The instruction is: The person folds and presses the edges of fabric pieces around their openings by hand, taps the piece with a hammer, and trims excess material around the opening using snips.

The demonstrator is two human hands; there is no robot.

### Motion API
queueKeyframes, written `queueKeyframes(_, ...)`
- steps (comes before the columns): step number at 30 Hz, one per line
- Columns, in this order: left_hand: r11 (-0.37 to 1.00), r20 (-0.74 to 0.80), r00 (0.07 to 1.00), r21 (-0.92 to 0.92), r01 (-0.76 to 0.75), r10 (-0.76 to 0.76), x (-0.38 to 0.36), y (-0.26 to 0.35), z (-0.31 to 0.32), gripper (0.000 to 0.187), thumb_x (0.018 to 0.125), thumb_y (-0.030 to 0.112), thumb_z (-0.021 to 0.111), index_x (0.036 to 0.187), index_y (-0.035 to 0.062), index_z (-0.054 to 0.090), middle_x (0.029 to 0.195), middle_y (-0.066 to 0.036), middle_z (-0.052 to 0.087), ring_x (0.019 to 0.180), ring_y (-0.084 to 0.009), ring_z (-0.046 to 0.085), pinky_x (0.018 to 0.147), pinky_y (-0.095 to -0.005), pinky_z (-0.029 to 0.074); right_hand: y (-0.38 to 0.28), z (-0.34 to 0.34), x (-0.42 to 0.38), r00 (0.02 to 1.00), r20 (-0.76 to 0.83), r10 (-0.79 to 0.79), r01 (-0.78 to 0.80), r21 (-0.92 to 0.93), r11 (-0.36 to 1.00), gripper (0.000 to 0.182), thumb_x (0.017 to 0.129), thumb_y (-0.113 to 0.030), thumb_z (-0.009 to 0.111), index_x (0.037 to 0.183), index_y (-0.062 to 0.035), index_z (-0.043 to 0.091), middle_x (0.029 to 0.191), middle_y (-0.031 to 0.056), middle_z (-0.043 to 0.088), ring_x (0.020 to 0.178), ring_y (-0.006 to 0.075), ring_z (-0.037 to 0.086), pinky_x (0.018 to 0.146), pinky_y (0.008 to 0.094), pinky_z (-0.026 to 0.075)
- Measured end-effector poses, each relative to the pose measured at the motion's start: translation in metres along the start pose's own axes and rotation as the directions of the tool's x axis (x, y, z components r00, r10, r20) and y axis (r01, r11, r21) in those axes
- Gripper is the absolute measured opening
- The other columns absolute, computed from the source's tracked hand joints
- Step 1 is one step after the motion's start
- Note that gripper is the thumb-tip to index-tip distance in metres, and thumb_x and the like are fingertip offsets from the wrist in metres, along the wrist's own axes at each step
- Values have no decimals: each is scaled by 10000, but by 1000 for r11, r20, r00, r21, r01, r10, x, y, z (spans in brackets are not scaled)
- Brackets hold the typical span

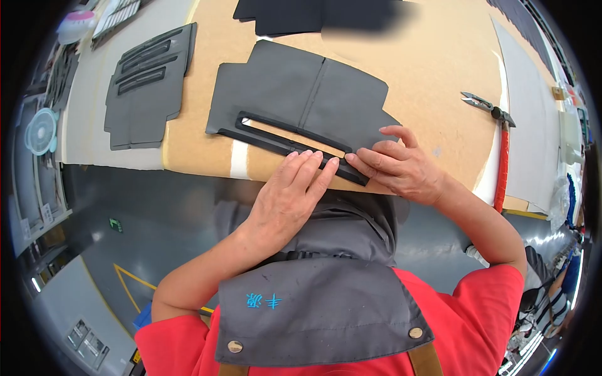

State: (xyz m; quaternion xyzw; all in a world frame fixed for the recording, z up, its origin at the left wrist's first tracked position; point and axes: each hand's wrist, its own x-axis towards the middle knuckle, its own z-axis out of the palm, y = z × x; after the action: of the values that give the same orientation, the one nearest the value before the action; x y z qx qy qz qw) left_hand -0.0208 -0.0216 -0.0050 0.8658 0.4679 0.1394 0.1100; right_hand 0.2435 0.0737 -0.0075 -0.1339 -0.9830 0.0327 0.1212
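Red short sleeves (489,294); grey apron (313,313) — blue embroidery

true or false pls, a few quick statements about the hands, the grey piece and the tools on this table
1. Both hands press on the dark strip at the table edge. True: left hand, right hand.
2. The grey piece hangs off the table. False: it lies flat on the brown board.
3. Snips lie right of the piece. True.
4. The right hand holds the snips. False: they lie apart, untouched.

Snips (481,103) near worktop (433,56) right edge, red handle (501,166) just below. Grey stack (147,84) at left edge. Small fan (41,131) beyond.
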Motion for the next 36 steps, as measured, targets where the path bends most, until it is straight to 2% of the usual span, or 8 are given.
queueKeyframes(18,999,3,999,-4,37,-37,-4,10,4,717,760,-142,585,1440,84,550,1371,-172,495,1331,-358,486,1141,-472,428,-13,14,-11,979,-128,159,-153,56,987,526,804,-114,715,1327,-112,654,1154,-10,625,984,130,616,1050,425,427)
queueKeyframes(21,987,-24,998,-157,46,-50,-14,5,4,657,776,-147,583,1398,65,577,1388,-172,493,1346,-366,485,1140,-468,432,-17,12,-11,948,-216,234,-214,112,971,497,795,-98,755,1285,-117,675,1167,-2,635,992,133,622,1035,412,428)
queueKeyframes(24,988,-144,988,-152,23,-46,-21,-1,2,583,805,-129,597,1359,54,600,1381,-170,498,1312,-371,510,1108,-458,452,-19,-4,-24,901,-295,317,-320,38,947,456,811,-96,777,1257,-120,684,1185,13,657,1032,158,618,1019,393,430)
queueKeyframes(26,992,-170,981,-103,79,-96,-24,-11,-5,538,838,-58,643,1361,56,602,1377,-170,501,1299,-366,511,1088,-450,456,4,-12,-66,819,-357,449,-528,-162,834,400,853,-137,782,1241,-110,688,1220,50,672,1110,222,611,1025,399,438)
queueKeyframes(28,987,-162,977,-100,123,-138,-25,-13,-6,521,856,24,692,1368,57,600,1376,-169,502,1288,-362,510,1074,-444,455,30,-30,-106,536,-537,651,-829,-190,526,375,901,-196,768,1247,-82,676,1250,101,672,1162,287,597,1029,428,445)
queueKeyframes(30,978,-115,978,-134,161,-177,-23,-10,-3,540,862,118,742,1379,59,595,1376,-167,501,1280,-357,506,1066,-439,449,53,-39,-171,426,-607,671,-900,-363,242,429,949,-333,729,1255,-43,653,1247,149,664,1179,336,590,1019,447,456)
queueKeyframes(33,978,-129,976,-139,155,-173,-7,10,5,601,881,227,756,1416,38,556,1387,-163,492,1292,-356,491,1087,-433,431,60,-38,-216,-73,-392,917,-987,-102,-123,472,981,-410,673,1225,-8,634,1170,137,674,1101,298,627,969,425,490)
queueKeyframes(36,980,-149,979,-161,117,-141,-1,18,11,613,901,264,743,1429,28,538,1383,-171,502,1303,-366,489,1107,-447,414,77,-51,-237,-193,-97,976,-948,277,-160,454,992,-423,648,1157,0,629,1045,102,668,985,235,646,921,398,511)
